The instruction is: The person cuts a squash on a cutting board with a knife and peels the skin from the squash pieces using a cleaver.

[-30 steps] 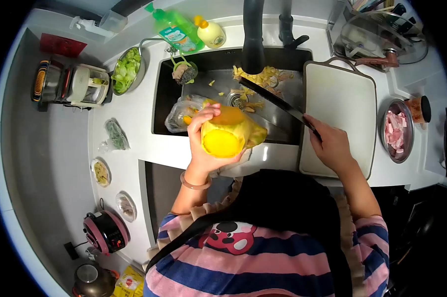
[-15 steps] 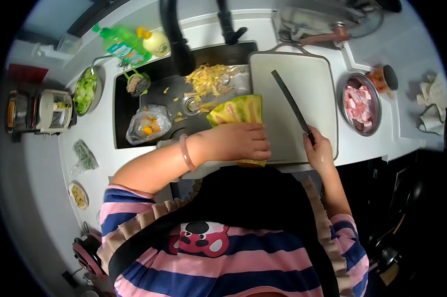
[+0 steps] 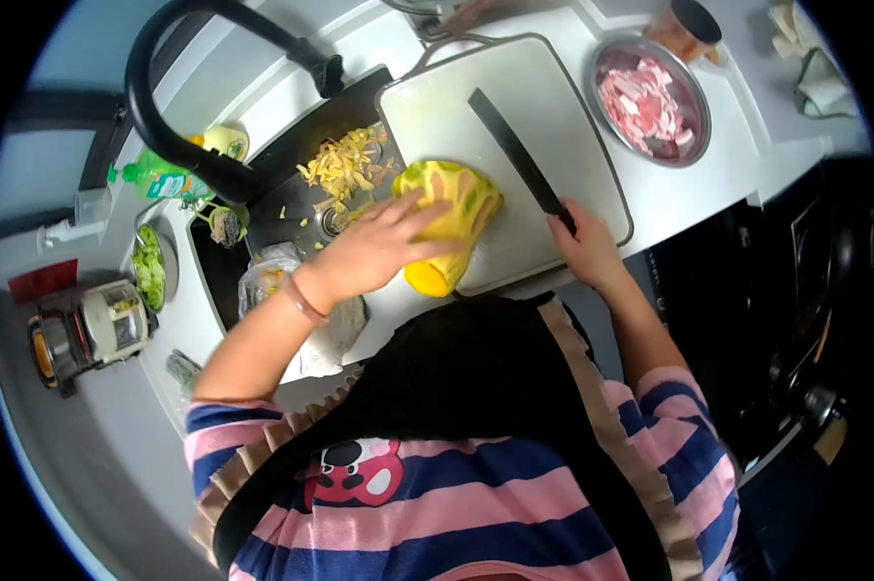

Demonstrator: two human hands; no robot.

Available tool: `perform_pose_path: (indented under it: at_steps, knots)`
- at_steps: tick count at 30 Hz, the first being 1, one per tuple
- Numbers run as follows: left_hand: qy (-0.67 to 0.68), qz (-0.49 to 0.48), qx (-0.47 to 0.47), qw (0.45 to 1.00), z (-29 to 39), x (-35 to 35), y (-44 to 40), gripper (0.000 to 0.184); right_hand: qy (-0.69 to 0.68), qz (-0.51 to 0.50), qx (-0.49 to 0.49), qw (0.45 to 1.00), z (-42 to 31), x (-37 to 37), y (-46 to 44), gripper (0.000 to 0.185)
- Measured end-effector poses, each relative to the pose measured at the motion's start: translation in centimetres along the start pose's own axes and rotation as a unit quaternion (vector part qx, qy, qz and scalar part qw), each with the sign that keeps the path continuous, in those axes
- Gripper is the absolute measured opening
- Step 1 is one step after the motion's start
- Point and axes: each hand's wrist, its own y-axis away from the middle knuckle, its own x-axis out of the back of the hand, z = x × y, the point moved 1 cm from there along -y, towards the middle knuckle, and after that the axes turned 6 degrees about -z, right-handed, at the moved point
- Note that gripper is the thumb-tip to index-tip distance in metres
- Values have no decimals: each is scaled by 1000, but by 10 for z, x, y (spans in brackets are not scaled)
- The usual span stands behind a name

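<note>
While peelings litter sink, knife gripped in right hand slants over cutting board; peeled squash at board's left edge under spread left hand, cut end toward apron, long axis near-to-far.

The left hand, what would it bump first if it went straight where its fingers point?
The left hand would probably meet the yellow vegetable first. Its fingers overlap it here, but I can't tell if they touch.
</note>
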Motion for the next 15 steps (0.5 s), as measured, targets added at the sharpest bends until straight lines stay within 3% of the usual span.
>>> perform_pose_path:
  at_steps: [2, 3, 4, 6, 7, 8, 10, 14, 15]
  knots:
    - [210, 1, 153, 966, 5, -14, 7, 68, -15, 5, -3, 1000, 10, -6, -5, 39]
    - [261, 27, 162, 951, 7, -28, 14, 81, -27, 1, -14, 1000, 8, -7, -6, 39]
    - [262, 18, 158, 952, 15, -35, 16, 81, -38, -5, -24, 999, 6, -9, -6, 39]
    - [408, 112, 230, 876, 32, -45, 19, 91, -49, 2, -23, 999, 6, -12, -7, 38]
    - [403, 112, 229, 879, 40, -56, 18, 100, -51, 9, -15, 999, 6, -13, -8, 38]
    - [450, 147, 257, 842, 49, -70, 15, 102, -57, 11, -14, 998, 4, -12, -9, 38]
    - [689, 232, 238, 644, 61, -64, 2, 105, -96, -38, -37, 994, -2, -10, -10, 37]
    - [632, 302, 304, 645, 66, -67, -12, 103, -97, -9, 18, 995, 5, -18, -10, 32]
    - [508, 286, 365, 726, 66, -61, -13, 101, -101, -10, 16, 995, 6, -20, -9, 31]
